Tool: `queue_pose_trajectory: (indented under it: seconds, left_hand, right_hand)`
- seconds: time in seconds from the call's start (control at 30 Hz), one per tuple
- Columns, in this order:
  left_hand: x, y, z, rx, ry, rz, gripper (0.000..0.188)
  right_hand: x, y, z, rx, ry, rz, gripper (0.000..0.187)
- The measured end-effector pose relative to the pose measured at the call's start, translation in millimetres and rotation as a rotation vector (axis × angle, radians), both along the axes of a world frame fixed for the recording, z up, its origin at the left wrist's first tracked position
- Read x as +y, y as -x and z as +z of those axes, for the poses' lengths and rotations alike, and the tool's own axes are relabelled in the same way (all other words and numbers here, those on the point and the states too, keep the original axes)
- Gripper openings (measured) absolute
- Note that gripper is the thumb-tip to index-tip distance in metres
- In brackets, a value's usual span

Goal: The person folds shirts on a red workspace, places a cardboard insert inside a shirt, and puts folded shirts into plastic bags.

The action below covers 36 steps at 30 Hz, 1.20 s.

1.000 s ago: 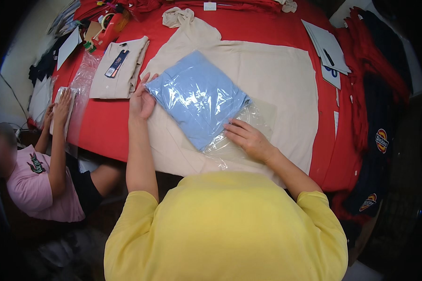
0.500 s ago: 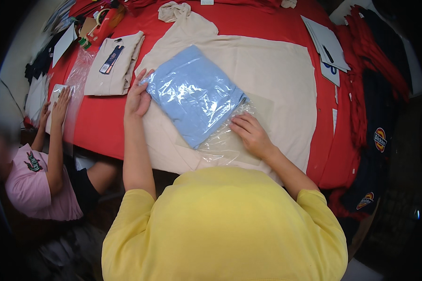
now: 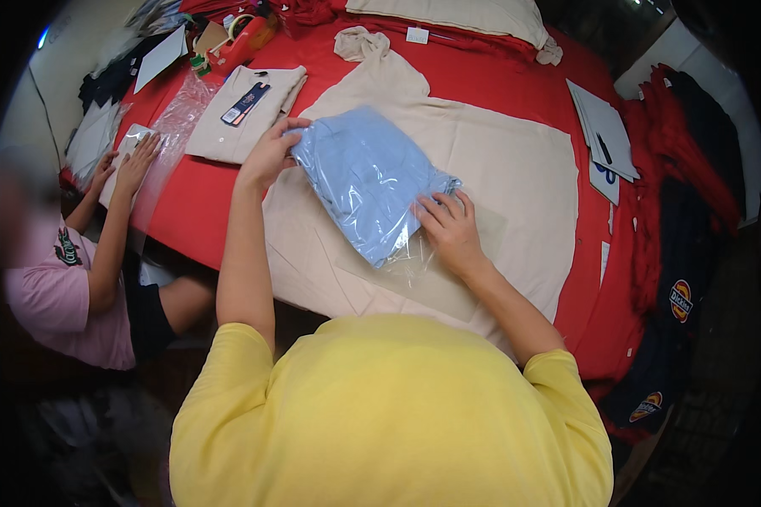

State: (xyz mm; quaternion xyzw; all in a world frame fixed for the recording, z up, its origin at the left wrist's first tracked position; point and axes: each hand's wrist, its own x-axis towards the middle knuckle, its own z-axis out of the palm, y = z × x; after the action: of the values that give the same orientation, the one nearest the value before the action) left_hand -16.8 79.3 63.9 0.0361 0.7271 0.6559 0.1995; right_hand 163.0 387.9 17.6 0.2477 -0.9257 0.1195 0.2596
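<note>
Person in a yellow top stands at a table under a red cloth (image 3: 516, 93), bagging a folded light-blue garment (image 3: 359, 173) in a clear plastic bag (image 3: 414, 253).

Left hand (image 3: 271, 152): fingers curled over the garment's far upper-left edge, gripping the film and cloth there, corner slightly raised.

Right hand (image 3: 450, 230): flat and mostly spread, palm down on the lower-right end of the bundle, fingertips pressing the bag where garment ends and loose film begins. Holding down, not clutching.

Garment lies diagonally on a beige cloth (image 3: 499, 160) spread over the red one, just in front of the person, between the two hands. Plastic sheen covers nearly all of the blue, so my read is that insertion is done or close to it. The open tail of the bag trails loose and flat toward the person, not folded or sealed as far as I can see. Left to do, by my judgement: square the garment in the bag and close the flap.

Around: a folded beige garment with a hang tag (image 3: 243, 111) beyond the left hand; a red tape dispenser (image 3: 245, 38) farther back; white papers (image 3: 604, 139) at the right; red and navy garments stacked (image 3: 693, 203) off the right edge. A co-worker in pink sits left, a hand (image 3: 135, 156) on another clear bag.
</note>
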Motion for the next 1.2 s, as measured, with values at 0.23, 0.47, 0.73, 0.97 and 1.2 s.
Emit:
queue_pose_trajectory:
  seconds: [0.23,0.47,0.73,0.97,1.2]
  left_hand:
    - [1.4,-7.0,77.0,0.378,-0.16,-0.298,0.052]
    - [11.9,9.9,-57.4,0.147,0.182,-0.098,0.055]
    - [-6.4,-22.7,-51.4,0.082,0.46,0.026,0.026]
    - [2.1,-23.0,-45.2,0.164,0.154,0.11,0.017]
    - [0.0,18.9,-25.2,0.25,0.159,0.124,0.018]
  right_hand:
    - [28.4,-6.5,31.8,-0.534,0.955,-0.143,0.024]
    - [26.4,-28.0,2.7,-1.344,2.022,0.018,0.03]
    - [8.9,-21.8,19.2,-1.367,1.894,-0.058,0.038]
    - [5.5,-17.4,7.2,-1.301,1.879,-0.021,0.035]
    - [29.1,-46.4,11.9,-1.195,1.973,-0.112,0.04]
